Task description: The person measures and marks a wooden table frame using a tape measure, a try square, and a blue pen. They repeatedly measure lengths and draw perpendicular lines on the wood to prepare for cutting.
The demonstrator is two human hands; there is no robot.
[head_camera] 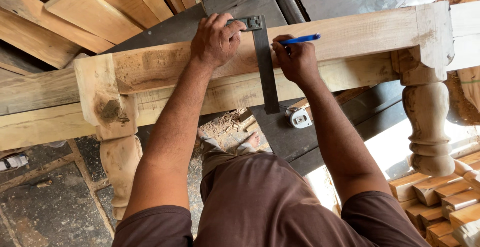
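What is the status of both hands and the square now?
Left hand presses try square on wooden rail. Right hand holds blue pen beside blade. Nothing obstructing.

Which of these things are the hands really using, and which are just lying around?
In use:
left hand holding the metal square
right hand holding the blue pen
wooden frame under both

Lying about:
tape measure below
stacked planks
wood blocks
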